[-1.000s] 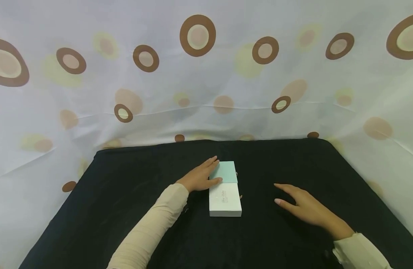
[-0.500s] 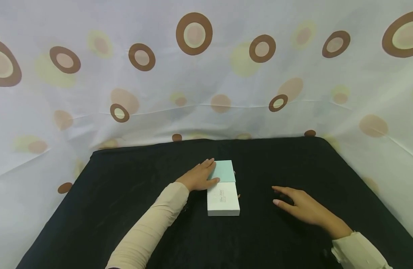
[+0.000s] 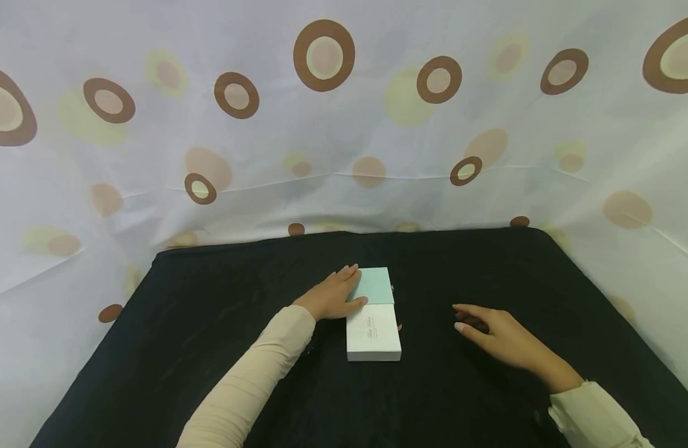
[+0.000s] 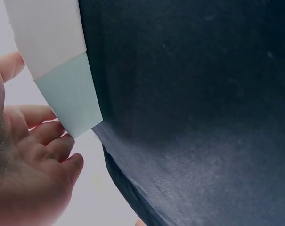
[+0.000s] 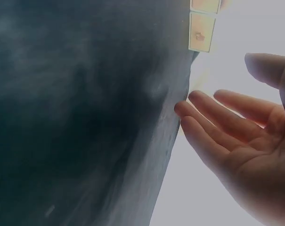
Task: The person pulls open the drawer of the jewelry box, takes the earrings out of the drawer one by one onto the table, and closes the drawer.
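A box, mint green at its far part and white at its near part (image 3: 373, 333), lies on the black cloth in the head view. My left hand (image 3: 334, 295) rests at its left edge, fingers over the mint part (image 3: 377, 285) and thumb near the seam. The left wrist view has the mint side (image 4: 71, 94) beside the fingers of my left hand (image 4: 34, 160). Off to the right of the box, my right hand (image 3: 500, 336) is held with relaxed fingers and touches nothing. In the right wrist view, my right hand (image 5: 246, 136) is below the box's side (image 5: 201, 32).
Black cloth (image 3: 237, 274) covers the table under the box. Behind it and along both sides hangs a white curtain (image 3: 321, 143) with brown and yellow circles. Small tabs stick out at the box's right side.
My right hand's fingers have bent a little more. The left hand stays on the box, and the whole head view has shifted slightly.
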A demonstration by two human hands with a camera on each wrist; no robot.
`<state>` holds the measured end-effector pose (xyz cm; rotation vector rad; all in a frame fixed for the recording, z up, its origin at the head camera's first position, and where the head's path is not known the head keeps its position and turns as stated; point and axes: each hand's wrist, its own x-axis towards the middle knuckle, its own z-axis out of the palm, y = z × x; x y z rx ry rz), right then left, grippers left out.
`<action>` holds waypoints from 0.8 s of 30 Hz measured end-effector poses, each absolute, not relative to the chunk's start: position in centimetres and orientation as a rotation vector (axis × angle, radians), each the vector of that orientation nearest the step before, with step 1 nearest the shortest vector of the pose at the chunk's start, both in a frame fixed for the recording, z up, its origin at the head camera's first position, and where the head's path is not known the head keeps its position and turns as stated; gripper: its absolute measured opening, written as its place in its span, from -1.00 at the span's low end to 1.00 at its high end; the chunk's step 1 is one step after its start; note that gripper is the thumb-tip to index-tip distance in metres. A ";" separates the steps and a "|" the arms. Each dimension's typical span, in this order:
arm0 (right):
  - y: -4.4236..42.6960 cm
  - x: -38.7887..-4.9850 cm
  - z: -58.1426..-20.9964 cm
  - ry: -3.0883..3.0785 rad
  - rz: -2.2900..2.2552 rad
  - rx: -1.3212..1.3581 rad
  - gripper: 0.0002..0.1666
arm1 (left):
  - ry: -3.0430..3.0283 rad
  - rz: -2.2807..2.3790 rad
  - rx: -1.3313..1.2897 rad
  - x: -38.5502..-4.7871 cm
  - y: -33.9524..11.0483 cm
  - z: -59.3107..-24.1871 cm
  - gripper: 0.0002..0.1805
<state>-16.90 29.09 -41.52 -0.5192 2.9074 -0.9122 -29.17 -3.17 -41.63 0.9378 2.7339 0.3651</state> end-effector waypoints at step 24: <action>22.4 -25.9 -42.1 2.836 -1.257 -0.230 -0.63 | 2.753 0.354 0.930 -29.4 -3.2 -42.1 -0.22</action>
